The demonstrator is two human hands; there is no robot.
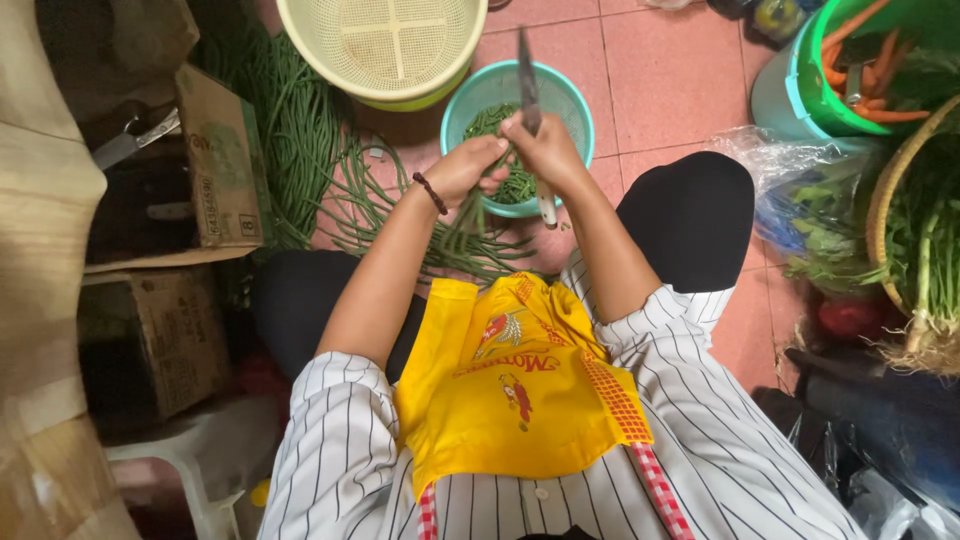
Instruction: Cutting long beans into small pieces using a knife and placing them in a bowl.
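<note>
My left hand point(468, 166) grips a bunch of long green beans point(462, 225) whose ends hang down toward my lap. My right hand point(545, 150) is closed on a knife point(528, 80), its blade pointing away from me and its pale handle end showing below the fist. Both hands meet over a small teal bowl point(568, 100) holding cut green bean pieces. A dark bead bracelet circles my left wrist.
A heap of long beans point(300, 130) lies on the pink tiled floor at left beside cardboard boxes point(225, 160). A pale yellow colander point(385, 50) sits beyond the bowl. At right are a green bucket of carrots point(850, 80), a plastic bag and a basket of leafy greens point(925, 250).
</note>
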